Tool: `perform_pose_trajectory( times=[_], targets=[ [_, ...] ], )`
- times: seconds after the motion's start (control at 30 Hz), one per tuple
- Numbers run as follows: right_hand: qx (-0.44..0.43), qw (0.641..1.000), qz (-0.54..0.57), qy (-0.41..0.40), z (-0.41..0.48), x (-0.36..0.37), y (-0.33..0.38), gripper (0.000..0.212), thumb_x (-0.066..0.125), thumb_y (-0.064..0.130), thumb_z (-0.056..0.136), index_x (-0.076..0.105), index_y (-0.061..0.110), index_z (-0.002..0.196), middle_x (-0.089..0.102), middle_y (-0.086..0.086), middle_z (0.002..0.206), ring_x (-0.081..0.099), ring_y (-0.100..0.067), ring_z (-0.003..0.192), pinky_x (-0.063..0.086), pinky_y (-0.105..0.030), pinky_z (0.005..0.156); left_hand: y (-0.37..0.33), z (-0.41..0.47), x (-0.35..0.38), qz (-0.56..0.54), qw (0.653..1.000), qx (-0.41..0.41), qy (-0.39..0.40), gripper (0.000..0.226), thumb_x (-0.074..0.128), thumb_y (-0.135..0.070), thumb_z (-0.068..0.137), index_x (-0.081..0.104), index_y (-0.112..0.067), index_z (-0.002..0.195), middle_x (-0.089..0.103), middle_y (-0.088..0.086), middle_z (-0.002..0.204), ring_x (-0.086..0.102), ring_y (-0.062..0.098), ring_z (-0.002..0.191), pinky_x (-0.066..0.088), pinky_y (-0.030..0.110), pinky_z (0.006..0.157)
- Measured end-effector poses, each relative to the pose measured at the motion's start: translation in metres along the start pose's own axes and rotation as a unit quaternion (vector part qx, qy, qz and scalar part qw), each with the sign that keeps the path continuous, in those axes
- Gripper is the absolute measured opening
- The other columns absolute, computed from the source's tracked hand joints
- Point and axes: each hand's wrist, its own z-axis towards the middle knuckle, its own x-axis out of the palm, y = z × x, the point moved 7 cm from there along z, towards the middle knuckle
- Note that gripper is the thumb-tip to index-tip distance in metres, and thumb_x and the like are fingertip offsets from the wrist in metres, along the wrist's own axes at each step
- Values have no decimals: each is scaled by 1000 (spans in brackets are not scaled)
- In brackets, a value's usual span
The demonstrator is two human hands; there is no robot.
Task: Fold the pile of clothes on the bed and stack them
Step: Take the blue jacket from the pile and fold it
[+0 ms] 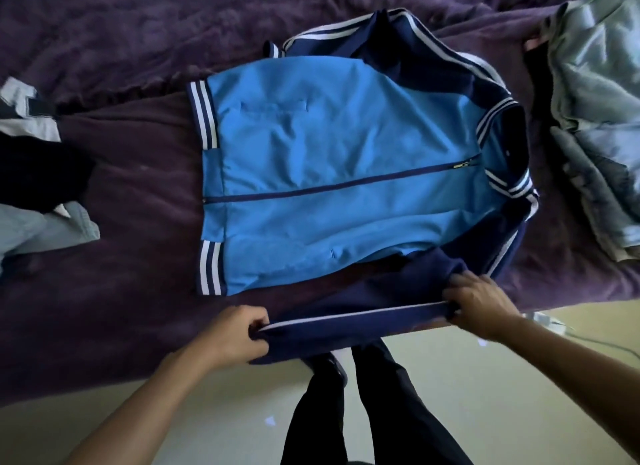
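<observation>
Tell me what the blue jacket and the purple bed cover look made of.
The jacket looks like smooth synthetic knit, probably polyester tracksuit fabric: slight sheen, shallow soft creases, ribbed striped hem. The bed cover looks like plush fleece or velour, matte: fuzzy nap with mottled light and dark patches. Fibre content cannot be told.

Jacket (pixel 332 187): light blue body, navy sleeves with white stripes, striped navy-and-white collar and hem band. It lies flat, front up, zip closed, on the purple bed (pixel 121 256), collar to the right and hem to the left. The far sleeve (pixel 433 38) runs along the jacket's far edge. The near sleeve (pixel 356 317) is stretched straight along the near edge of the bed. A heap of grey clothes (pixel 595 118) lies right of the collar. Crumpled pale and dark clothes (pixel 38 173) lie to the left.
</observation>
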Motion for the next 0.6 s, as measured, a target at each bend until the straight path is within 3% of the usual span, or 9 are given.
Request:
perform_pose_trajectory(
  times=[0.1,0.17,0.23,0.33,0.43,0.5,0.57,0.6],
  targets=[
    [97,991,95,-8,2,-27,-58,22,73,44,74,69,31,92,65,3,96,62,-22,100,41,-30,77,2,4,-41,-113,993,-19,-20,19,64,-5,76,70,-21,83,71,-8,76,65,2,71,48,17,67],
    [121,968,215,-38,10,-59,-86,16,83,33,72,67,28,74,65,0,74,63,-24,75,40,-30,63,6,12,-75,-145,987,-16,-66,14,63,-1,80,71,-12,79,68,-5,72,60,9,71,43,25,67],
    [99,956,261,-90,31,-96,-105,20,83,26,73,65,25,67,62,1,64,59,-21,64,39,-31,60,15,27,-108,-150,979,-42,-131,7,67,-5,81,70,-7,76,60,0,66,52,14,67,36,28,62],
    [115,950,243,-156,75,-132,-117,16,77,33,79,68,19,79,65,-10,77,62,-30,78,42,-34,67,31,53,-143,-131,958,-104,-233,16,74,-25,80,69,-11,77,62,6,67,51,17,58,40,26,55],
    [188,934,205,-224,104,-144,-110,31,69,31,84,66,17,112,64,-15,111,57,-38,107,43,-43,87,34,58,-161,34,907,-171,-383,19,66,-25,86,67,-10,97,67,16,96,61,34,86,50,39,73],
    [146,918,181,-322,100,-153,-81,31,66,25,85,65,12,113,62,-19,109,54,-41,105,42,-49,85,3,57,-148,140,885,-57,-440,18,61,-20,86,67,-9,99,62,17,99,57,40,93,48,46,77],
    [27,911,148,-385,84,-143,-39,29,60,28,86,67,10,107,63,-16,102,57,-40,96,46,-49,76,-35,59,-101,223,880,112,-403,28,61,-29,81,69,-9,101,62,14,101,58,38,96,47,46,80],
    [-43,916,133,-377,75,-127,-17,33,60,33,85,67,11,109,64,-13,106,58,-38,98,47,-47,77,-47,63,-71,262,885,155,-353,43,63,-39,78,68,-12,111,61,14,112,57,37,105,46,46,87]
  ],
)
